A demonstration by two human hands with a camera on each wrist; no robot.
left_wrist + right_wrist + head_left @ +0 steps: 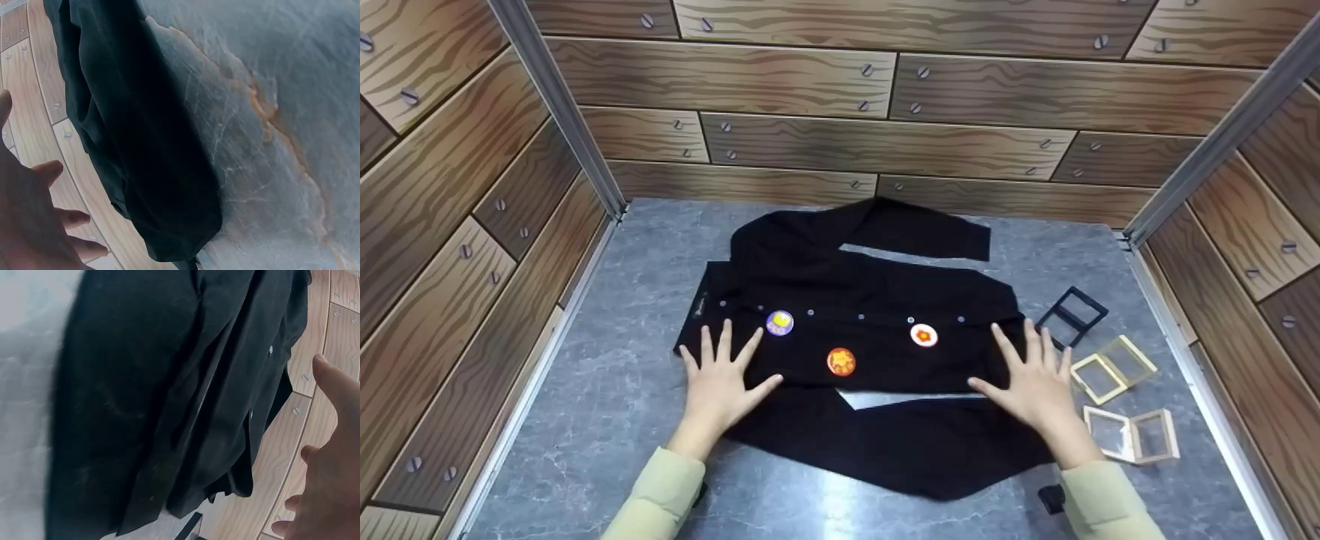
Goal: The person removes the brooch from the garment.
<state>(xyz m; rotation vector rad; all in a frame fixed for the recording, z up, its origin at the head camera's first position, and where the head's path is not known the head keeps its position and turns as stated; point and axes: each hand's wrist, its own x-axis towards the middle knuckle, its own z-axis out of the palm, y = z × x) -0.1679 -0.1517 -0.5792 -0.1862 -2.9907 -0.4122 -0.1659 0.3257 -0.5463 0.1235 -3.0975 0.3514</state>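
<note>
A black button-front shirt [877, 289] lies sideways on the grey marbled surface, its sleeves stretched out at the far and near sides. On its front are three round badges: a purple-and-yellow one [780, 323], an orange one [841, 362] and a white one with a red flower [924, 335]. My left hand [720, 390], fingers spread, is over the shirt's left end. Over the right end is my right hand [1035, 382], its fingers also spread. Both hold nothing. In the wrist views, the left hand [28, 214] and right hand [332, 467] appear raised beside the dark cloth.
To the right of the shirt lie three small hinged frames: black [1071, 316], yellow [1114, 369] and pale wood-coloured [1132, 435]. A small black object [1051, 499] is beside the right sleeve cuff. Wood-patterned walls [840, 82] enclose the back and sides.
</note>
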